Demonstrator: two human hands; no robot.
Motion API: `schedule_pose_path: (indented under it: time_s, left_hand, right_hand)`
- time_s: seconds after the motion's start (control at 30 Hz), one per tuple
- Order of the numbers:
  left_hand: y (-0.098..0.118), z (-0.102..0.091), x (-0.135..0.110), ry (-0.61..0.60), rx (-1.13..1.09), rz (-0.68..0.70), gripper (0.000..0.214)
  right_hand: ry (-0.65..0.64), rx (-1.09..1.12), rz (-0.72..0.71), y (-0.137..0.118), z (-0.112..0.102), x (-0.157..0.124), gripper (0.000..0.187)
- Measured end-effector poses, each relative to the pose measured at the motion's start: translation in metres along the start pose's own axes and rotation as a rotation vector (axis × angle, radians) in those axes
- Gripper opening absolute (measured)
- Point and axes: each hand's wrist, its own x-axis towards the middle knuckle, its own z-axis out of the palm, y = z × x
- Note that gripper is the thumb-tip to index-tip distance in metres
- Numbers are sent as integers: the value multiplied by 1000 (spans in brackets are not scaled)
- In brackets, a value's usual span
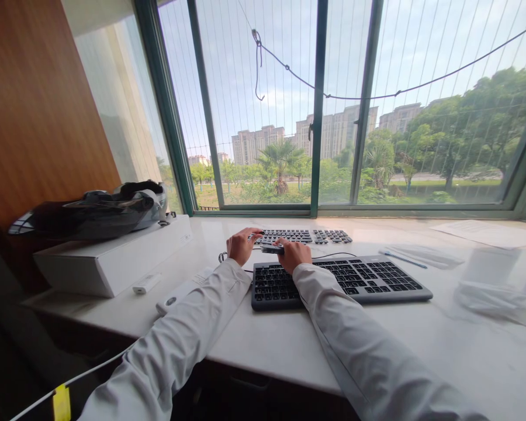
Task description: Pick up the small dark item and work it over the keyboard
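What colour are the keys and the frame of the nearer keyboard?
Black keys in a dark grey frame on the nearer keyboard, seen best in the head view, the only one.

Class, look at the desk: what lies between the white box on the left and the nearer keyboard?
In the head view, a small white stick and a flat white remote lie between the white box and the nearer keyboard, crossed by the left sleeve.

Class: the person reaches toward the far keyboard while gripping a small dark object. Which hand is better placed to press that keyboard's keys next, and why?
Probably the left hand: its fingers lie at the far keyboard's left end, apparently free. The right hand grips the small dark object above the near keyboard.
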Motion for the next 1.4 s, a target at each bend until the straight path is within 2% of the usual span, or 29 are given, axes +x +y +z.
schedule_pose_path:
  time_s: [0.1,0.27,0.4,0.57,0.73,0.83,0.9,0.93,1.07,1.13,1.2,1.33,1.4]
  left_hand:
    - [-8,3,0,-48,72,-41,22]
    - [-21,7,0,-247,197,-72,15]
    - [-25,7,-1,-312,237,-75,16]
    - [-24,2,0,-394,302,-90,17]
    - [-27,1,1,-426,362,-68,16]
    - [-28,3,0,-434,370,-67,21]
    - [-29,5,-1,-433,377,-58,24]
    - [-29,5,-1,-434,383,-50,25]
    - [-31,6,-3,-450,427,-47,23]
    - [-32,6,-2,-441,449,-59,24]
    - [-32,6,-1,-427,477,-75,27]
    - [-27,3,3,-426,556,-109,30]
    - [-23,2,4,-454,590,-118,31]
  right_hand:
    - [3,0,0,0,3,1,32]
    - [-18,-22,-38,1,6,2,30]
    - [-59,-66,-73,3,5,2,34]
    - [-105,-172,-218,-1,-5,1,39]
    - [-162,-269,-289,-3,-25,-8,36]
    - [-160,-266,-334,13,-44,-18,31]
    - [-118,-251,-346,32,-56,-26,29]
    - [-146,-251,-345,43,-61,-30,27]
    - [-120,-282,-240,88,-71,-47,25]
    - [-94,-309,-104,103,-69,-54,27]
    - [-109,-333,25,110,-67,-58,26]
    - [-115,-312,7,111,-62,-56,25]
    - [-138,-300,-49,109,-60,-54,24]
